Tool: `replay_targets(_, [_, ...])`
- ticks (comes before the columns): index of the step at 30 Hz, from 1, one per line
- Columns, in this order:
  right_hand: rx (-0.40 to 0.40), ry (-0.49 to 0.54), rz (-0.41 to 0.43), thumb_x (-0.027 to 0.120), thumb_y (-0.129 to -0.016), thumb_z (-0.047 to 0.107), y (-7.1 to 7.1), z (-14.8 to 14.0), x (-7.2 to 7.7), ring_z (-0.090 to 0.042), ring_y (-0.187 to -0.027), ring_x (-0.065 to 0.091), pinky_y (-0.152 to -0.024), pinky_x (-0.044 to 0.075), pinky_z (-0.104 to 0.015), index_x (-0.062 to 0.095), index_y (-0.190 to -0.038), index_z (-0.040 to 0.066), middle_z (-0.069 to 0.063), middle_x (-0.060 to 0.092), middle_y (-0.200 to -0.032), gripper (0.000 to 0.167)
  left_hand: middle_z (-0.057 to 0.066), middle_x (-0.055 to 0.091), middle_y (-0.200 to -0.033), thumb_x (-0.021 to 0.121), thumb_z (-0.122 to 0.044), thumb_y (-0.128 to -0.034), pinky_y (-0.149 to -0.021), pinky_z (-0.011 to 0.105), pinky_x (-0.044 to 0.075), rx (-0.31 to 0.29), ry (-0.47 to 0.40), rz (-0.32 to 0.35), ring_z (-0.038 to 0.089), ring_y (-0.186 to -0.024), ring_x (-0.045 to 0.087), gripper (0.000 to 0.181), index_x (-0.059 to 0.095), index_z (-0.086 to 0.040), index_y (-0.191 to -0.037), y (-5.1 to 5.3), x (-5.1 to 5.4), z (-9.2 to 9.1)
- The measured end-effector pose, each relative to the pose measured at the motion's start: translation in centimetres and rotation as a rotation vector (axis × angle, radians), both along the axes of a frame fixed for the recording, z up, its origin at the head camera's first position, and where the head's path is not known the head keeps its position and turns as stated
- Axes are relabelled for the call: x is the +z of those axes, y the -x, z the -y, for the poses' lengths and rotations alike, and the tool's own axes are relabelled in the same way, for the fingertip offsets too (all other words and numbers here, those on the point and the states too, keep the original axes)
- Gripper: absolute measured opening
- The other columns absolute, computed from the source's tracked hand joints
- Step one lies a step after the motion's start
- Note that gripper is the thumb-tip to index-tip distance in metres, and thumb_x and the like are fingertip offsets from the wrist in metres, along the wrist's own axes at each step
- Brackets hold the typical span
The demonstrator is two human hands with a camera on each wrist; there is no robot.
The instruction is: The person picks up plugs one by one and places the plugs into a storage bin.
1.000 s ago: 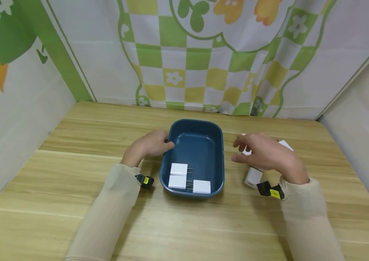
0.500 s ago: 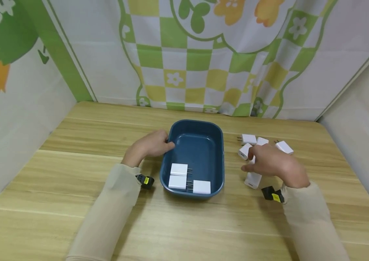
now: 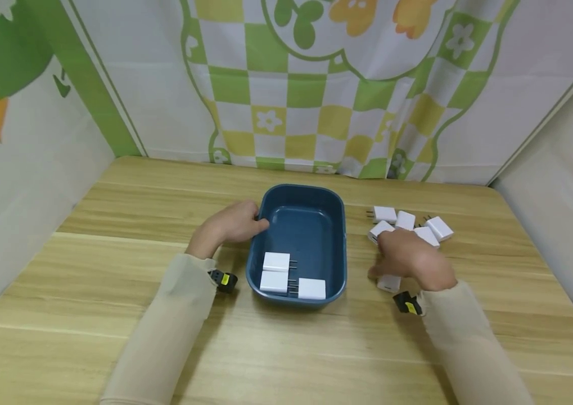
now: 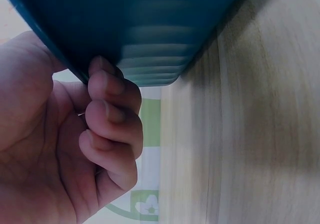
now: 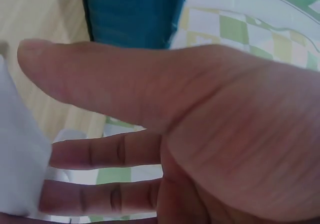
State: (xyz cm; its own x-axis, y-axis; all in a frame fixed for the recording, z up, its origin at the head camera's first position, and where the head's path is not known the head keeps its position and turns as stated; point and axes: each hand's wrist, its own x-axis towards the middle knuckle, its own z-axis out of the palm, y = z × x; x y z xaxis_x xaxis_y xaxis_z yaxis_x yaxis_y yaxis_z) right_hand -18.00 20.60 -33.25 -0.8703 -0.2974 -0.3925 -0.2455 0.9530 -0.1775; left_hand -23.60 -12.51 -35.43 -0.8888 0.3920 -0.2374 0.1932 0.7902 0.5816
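My left hand (image 3: 233, 223) pinches the left rim of a dark blue plastic basin (image 3: 301, 230), thumb inside. In the left wrist view, curled fingers (image 4: 112, 119) press its outer wall. Several white charger plugs (image 3: 274, 280) lie in the basin's near end, metal prongs showing. My right hand (image 3: 407, 259) is lowered over a white charger plug (image 3: 389, 283) on the table, partly covering it. From the right wrist, the thumb (image 5: 100, 78) looks straight and apart from a white plug (image 5: 20, 149); straight fingers lie behind that plug.
Several more white charger plugs (image 3: 384, 214) lie loosely grouped on the wooden table (image 3: 286, 354), beyond the right hand. A patterned curtain (image 3: 311, 90) hangs along the table's back edge. Each wrist wears a small black camera (image 3: 407, 304).
My right hand has moved down and nearer to me, from above the plug group onto the nearest plug. The left hand and basin have stayed in place.
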Motion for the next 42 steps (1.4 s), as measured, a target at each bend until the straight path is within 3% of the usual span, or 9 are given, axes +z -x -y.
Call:
replay_targets(10, [0.001, 0.004, 0.032, 0.085, -0.075, 0.012, 0.1, 1.1, -0.8, -0.021, -0.074, 0.055, -0.063, 0.046, -0.034, 0.059, -0.086, 0.009, -0.005, 0.06, -0.082, 0.028, -0.003, 0.04, -0.056, 0.054, -0.023, -0.1007, -0.049, 0.027, 0.032, -0.008, 0.007, -0.007, 0.012, -0.049, 0.037, 0.038, 0.049, -0.014, -0.064, 0.2, -0.1, -0.1])
replay_targets(25, [0.015, 0.022, 0.068, 0.084, -0.077, 0.008, 0.3, 1.4, -0.8, -0.018, -0.067, 0.052, -0.056, 0.043, -0.031, 0.063, -0.082, 0.009, -0.004, 0.06, -0.079, 0.022, -0.004, 0.039, -0.056, 0.054, -0.02, -0.1004, -0.049, 0.026, 0.03, -0.026, -0.019, -0.011, 0.011, -0.049, 0.037, 0.037, 0.052, -0.013, -0.065, 0.2, -0.1, 0.1])
replay_targets(35, [0.049, 0.017, 0.077, 0.087, -0.07, 0.005, 0.1, 1.1, -0.6, -0.021, -0.078, 0.054, -0.065, 0.047, -0.034, 0.062, -0.101, 0.006, -0.004, 0.059, -0.09, 0.04, -0.003, 0.04, -0.057, 0.054, -0.022, -0.1007, -0.05, 0.027, 0.031, -0.017, -0.007, -0.004, 0.012, -0.051, 0.038, 0.036, 0.052, -0.013, -0.066, 0.3, -0.1, 0.0])
replay_targets(42, [0.093, 0.01, 0.019, 0.084, -0.068, -0.002, 0.2, 1.0, -0.5, -0.023, -0.084, 0.055, -0.071, 0.049, -0.037, 0.062, -0.101, 0.008, -0.005, 0.06, -0.095, 0.041, -0.004, 0.038, -0.056, 0.054, -0.022, -0.1001, -0.05, 0.027, 0.031, -0.018, -0.002, -0.009, 0.012, -0.05, 0.036, 0.038, 0.048, -0.014, -0.063, 0.2, -0.1, 0.1])
